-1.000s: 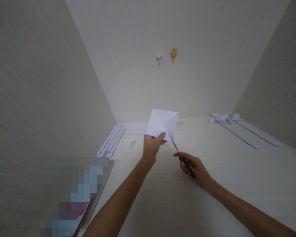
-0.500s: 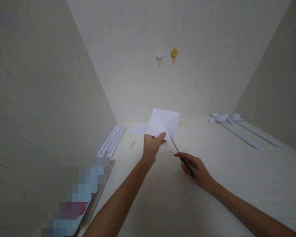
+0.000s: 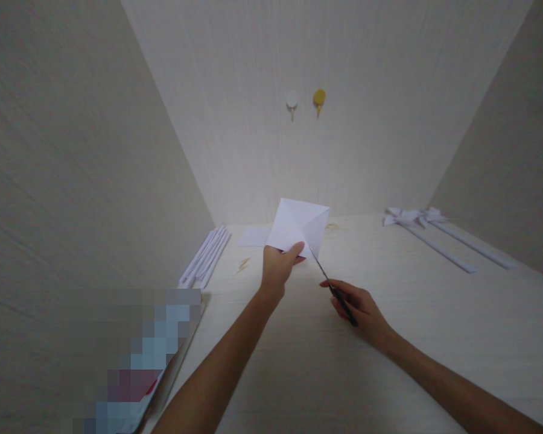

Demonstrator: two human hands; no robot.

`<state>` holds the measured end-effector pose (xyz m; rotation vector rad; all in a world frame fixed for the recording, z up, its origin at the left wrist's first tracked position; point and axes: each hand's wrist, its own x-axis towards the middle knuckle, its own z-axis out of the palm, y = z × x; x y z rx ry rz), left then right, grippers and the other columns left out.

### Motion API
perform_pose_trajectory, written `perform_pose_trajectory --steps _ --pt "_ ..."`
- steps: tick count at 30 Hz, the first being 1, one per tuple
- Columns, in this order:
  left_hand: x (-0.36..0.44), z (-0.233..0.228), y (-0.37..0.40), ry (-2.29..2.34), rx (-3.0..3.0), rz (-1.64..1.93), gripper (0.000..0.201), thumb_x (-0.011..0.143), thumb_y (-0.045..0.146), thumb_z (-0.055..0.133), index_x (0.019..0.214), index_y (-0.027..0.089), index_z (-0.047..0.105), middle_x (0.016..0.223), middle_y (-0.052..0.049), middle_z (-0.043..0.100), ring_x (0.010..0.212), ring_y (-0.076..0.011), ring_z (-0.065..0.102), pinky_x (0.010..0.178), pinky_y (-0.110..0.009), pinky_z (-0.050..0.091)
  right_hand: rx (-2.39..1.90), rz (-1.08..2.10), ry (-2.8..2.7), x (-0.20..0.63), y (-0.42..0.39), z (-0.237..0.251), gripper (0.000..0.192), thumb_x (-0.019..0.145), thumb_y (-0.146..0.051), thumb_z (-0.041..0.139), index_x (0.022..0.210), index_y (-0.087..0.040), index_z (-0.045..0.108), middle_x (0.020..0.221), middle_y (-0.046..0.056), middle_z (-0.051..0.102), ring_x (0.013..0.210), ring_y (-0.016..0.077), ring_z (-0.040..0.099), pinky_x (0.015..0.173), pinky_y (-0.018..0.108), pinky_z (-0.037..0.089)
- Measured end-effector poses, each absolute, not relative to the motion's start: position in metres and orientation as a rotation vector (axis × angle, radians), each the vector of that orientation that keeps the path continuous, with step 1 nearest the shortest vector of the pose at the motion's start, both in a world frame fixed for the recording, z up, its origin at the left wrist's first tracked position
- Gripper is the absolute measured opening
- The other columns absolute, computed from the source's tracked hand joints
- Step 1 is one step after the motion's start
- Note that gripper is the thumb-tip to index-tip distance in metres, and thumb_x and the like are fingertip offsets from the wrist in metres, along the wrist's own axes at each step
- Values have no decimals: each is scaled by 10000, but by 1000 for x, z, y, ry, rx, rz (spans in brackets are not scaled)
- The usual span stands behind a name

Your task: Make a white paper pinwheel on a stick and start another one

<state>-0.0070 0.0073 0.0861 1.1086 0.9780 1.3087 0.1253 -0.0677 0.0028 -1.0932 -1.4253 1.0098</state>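
My left hand point(image 3: 278, 265) grips a square white sheet of paper point(image 3: 304, 218) by its near edge, thumb on top. Diagonal creases cross the sheet, which is held up above the table. In my right hand point(image 3: 359, 310) is a pair of scissors point(image 3: 341, 301) with black handles. Their thin blades point away from me and to the left, meeting the paper's near edge close to my left thumb. How far the blades are parted is too small to tell.
Rolled white paper sticks point(image 3: 207, 256) lie at the left. Paper pinwheel-like shapes point(image 3: 402, 216) on sticks lie at the right. A flat white paper point(image 3: 253, 236) rests behind my left hand. Two hooks, one white point(image 3: 292, 99) and one yellow point(image 3: 319, 96), are on the wall.
The scissor blades appear to reach slightly less far over the paper. Both hands and the sheet stay in almost the same place.
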Motion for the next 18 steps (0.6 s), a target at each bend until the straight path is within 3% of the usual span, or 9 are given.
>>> perform_pose_trajectory --steps 18 --pt "-7 86 7 999 1116 1299 83 574 132 642 610 76 593 632 -53 634 623 -145 610 599 -265 536 -1092 1033 -1377 125 -68 5 416 722 -432 515 997 -123 555 509 -53 318 437 65 268 398 215 190"
